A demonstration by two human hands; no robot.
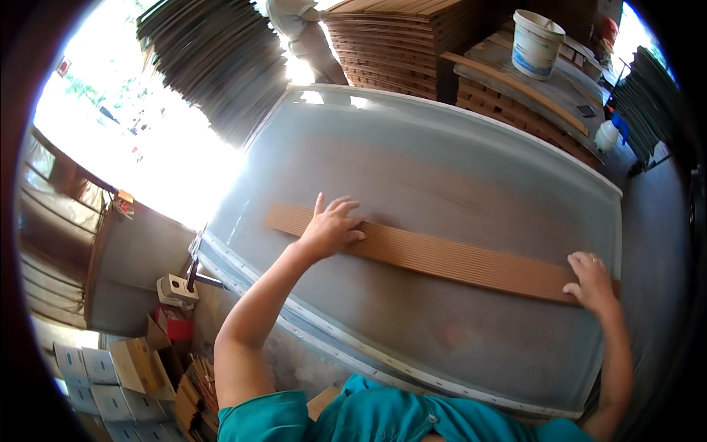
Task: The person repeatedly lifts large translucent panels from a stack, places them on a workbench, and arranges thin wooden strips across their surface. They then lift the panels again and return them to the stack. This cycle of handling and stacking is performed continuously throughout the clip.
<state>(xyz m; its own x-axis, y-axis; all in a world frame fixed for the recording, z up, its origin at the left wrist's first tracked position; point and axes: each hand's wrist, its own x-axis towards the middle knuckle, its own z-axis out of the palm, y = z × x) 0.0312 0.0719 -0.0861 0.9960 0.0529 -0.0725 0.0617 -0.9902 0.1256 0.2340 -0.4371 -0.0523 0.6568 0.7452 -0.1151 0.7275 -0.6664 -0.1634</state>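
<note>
Teal shirt closest, ribbed brown board beyond

We see the board lying slantwise across a grey, cloudy-topped table, its left end farther from us, its right end by the table's right edge. It is long, narrow and warm brown, with fine parallel grooves running lengthwise and a darker line along its near long edge. Towards the right end the grooves fade from our sight and the surface looks smoother. Our left hand rests on it left of the middle, fingers splayed apart. Our right hand is at the right end, thumb apart from the fingers; we cannot tell whether it grips. Beyond the table we see a stack of brown boards and a white bucket.
</note>
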